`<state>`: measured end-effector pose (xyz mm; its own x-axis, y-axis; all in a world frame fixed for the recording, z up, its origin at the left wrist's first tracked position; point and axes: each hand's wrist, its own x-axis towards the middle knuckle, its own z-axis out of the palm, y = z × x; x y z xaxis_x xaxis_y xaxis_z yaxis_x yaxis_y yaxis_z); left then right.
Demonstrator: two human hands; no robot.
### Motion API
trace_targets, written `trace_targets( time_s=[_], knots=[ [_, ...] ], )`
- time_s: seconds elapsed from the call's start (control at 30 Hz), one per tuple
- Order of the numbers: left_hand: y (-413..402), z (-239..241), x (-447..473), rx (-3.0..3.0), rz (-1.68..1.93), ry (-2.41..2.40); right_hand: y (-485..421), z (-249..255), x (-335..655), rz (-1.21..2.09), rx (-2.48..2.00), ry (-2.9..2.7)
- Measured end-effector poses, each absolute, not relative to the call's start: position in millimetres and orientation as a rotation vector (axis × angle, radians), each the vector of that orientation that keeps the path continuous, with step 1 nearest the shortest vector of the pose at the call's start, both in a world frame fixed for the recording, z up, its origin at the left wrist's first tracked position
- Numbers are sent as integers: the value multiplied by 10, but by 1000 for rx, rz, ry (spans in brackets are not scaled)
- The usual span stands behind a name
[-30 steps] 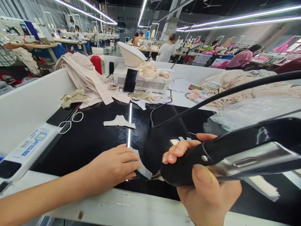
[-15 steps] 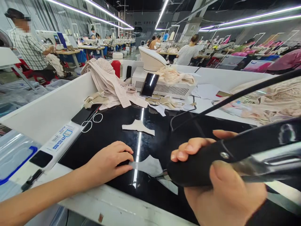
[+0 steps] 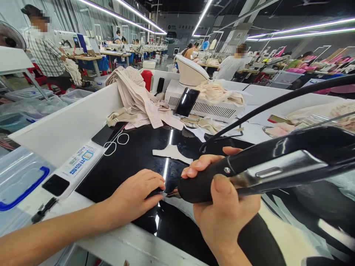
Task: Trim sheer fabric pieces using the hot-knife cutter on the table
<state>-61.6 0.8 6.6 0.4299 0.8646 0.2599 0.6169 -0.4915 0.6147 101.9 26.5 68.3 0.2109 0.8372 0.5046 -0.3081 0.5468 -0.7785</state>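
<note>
My left hand (image 3: 140, 192) is closed at the glossy black tabletop (image 3: 133, 147), thumb and fingers pinching the left end of a pale fabric piece (image 3: 181, 205). In my right hand (image 3: 224, 199) is a thick black handheld tool (image 3: 283, 162) with a silver lever plate and a dark cable. The tool's narrow metal tip (image 3: 172, 195) is beside my left fingertips, over the fabric piece. My right hand hides much of that piece. Just beyond both hands, a second, cream fabric piece (image 3: 172, 152) lies flat.
Strips of beige cloth (image 3: 133, 92) are heaped at the back left. A propped phone (image 3: 188, 102) leans on a white vented machine (image 3: 205, 107). Two white rings (image 3: 110, 148) and a labelled white box (image 3: 79, 162) lie leftward. A white side wall (image 3: 66, 125) borders the table.
My right hand has moved left with the tool, bringing its tip close to my left fingers. The fabric piece is now more hidden. The whole view has shifted slightly.
</note>
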Motion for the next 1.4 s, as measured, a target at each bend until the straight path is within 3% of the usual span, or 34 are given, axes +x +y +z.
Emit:
trace_targets(
  time_s=[0.53,1.07,1.4],
  knots=[
    [25,85,-611,2159,747,1280,336,617,882,900,-561,-1106],
    [53,73,-616,2057,959,1251,255,627,887,922,-571,-1113],
    [6,63,-672,2395,805,1103,263,751,1062,858,-657,-1120]
  ],
)
